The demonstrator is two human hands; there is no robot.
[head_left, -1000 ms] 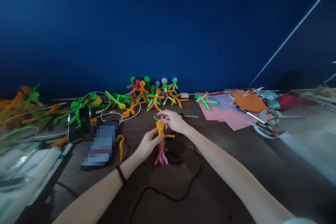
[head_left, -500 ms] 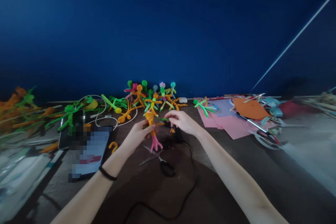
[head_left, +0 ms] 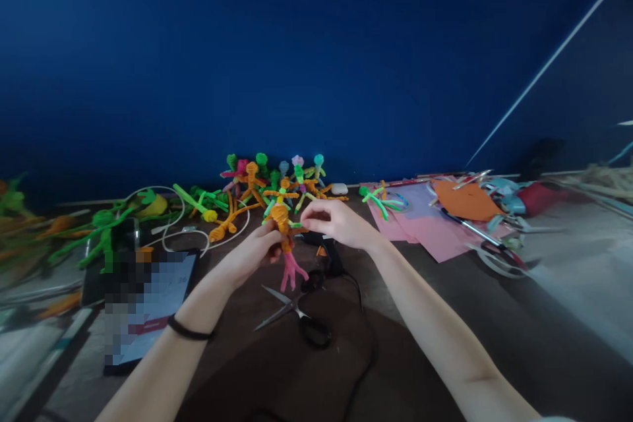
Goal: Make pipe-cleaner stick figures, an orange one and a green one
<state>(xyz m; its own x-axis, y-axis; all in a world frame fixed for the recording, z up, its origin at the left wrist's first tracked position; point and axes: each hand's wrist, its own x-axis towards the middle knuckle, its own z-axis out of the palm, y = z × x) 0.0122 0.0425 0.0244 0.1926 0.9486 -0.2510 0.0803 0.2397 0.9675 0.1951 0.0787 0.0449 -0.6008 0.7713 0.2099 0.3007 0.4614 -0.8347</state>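
Observation:
My left hand (head_left: pixel 254 252) is closed around a pipe-cleaner figure (head_left: pixel 281 217), with a wound orange head and body and pink split legs hanging down. A short green pipe-cleaner piece (head_left: pixel 295 225) sticks out from its right side. My right hand (head_left: pixel 333 221) is in a pinch, thumb and forefinger at the outer end of that green piece. Beneath the right hand lies a black hot glue gun (head_left: pixel 334 257), partly hidden, its cable running toward me. Scissors (head_left: pixel 291 306) with black handles lie spread on the dark table just below the figure.
Several finished pipe-cleaner figures (head_left: pixel 251 175) stand along the blue wall. At left are a tablet (head_left: pixel 163 303), a white cable (head_left: pixel 168 237) and green and orange figures (head_left: pixel 103 227). Pink paper (head_left: pixel 435 237), an orange sheet (head_left: pixel 465 201) and a white earbud case (head_left: pixel 339 189) lie right of the figures.
The view has shifted slightly, so the table things sit lower or further left. The figure's head is tilted up more, and my right fingers have come nearer its green piece.

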